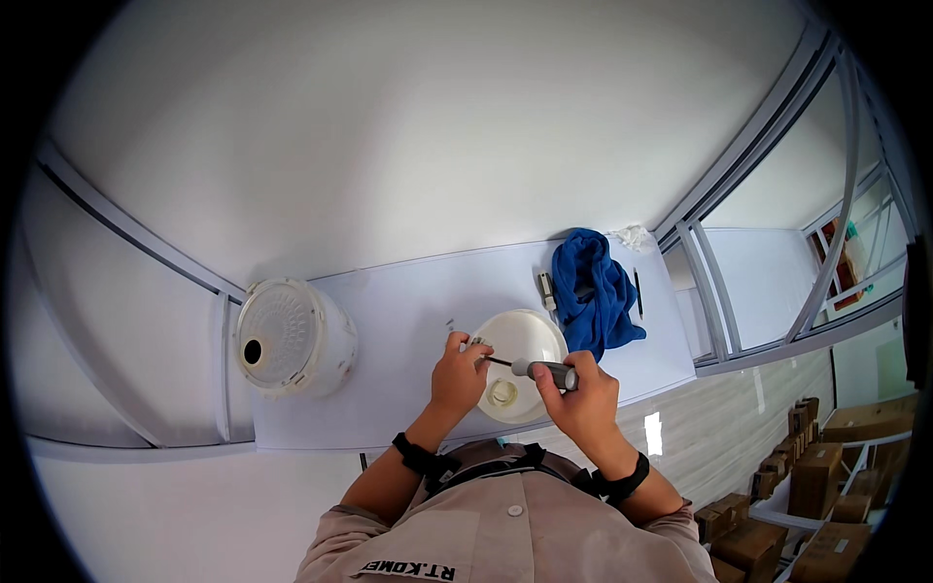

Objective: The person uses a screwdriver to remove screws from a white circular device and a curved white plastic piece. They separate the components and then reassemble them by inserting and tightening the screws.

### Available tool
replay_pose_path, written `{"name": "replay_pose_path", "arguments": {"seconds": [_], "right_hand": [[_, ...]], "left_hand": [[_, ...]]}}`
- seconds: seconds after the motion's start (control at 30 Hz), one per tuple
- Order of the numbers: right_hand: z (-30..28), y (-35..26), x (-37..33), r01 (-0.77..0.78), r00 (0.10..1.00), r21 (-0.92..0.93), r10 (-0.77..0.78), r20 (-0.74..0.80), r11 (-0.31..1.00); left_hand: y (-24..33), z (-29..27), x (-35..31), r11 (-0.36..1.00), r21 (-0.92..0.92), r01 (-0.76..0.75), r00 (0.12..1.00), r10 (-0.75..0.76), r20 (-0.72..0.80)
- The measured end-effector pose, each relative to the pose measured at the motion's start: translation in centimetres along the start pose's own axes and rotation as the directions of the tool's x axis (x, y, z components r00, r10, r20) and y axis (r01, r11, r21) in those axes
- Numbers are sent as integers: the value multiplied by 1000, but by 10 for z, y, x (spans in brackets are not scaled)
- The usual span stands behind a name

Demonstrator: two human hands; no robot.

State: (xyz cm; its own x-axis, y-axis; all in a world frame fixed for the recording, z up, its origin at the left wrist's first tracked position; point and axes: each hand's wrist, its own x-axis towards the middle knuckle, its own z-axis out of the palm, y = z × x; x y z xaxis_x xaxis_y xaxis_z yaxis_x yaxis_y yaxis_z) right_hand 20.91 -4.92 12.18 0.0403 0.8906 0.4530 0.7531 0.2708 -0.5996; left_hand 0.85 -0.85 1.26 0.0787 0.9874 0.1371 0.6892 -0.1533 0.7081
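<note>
My right hand [585, 396] is closed around the grey handle of a screwdriver [551, 373], whose thin dark shaft points left. At the shaft's tip my left hand [460, 374] pinches something small, too hidden by the fingers to name. Both hands are over a round white lid-like disc [530, 335] lying on the table. A small cream-coloured ring-shaped piece [501, 393] sits on the disc's lower part, below the screwdriver shaft.
A white bucket [335, 340] with a holed lid stands at the left. Right of the disc lie a crumpled blue cloth [595, 296], a small light-coloured tool [547, 291], and a dark pen-like stick [639, 293]. White crumpled material [634, 237] sits behind. Cardboard boxes [816, 476] are beyond the table [408, 301].
</note>
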Motion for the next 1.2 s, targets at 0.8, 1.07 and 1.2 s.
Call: {"name": "replay_pose_path", "arguments": {"seconds": [0.8, 1.07, 1.2], "right_hand": [[3, 11, -4, -16, 1000, 31, 15, 10, 999], [-1, 4, 0, 31, 999, -23, -31, 8, 999], [-1, 5, 0, 65, 998, -37, -64, 15, 997]], "left_hand": [[1, -4, 5, 996, -46, 71, 996, -69, 53], [0, -3, 5, 997, -49, 61, 997, -59, 44], [-1, -3, 5, 997, -49, 52, 998, -50, 46]]}}
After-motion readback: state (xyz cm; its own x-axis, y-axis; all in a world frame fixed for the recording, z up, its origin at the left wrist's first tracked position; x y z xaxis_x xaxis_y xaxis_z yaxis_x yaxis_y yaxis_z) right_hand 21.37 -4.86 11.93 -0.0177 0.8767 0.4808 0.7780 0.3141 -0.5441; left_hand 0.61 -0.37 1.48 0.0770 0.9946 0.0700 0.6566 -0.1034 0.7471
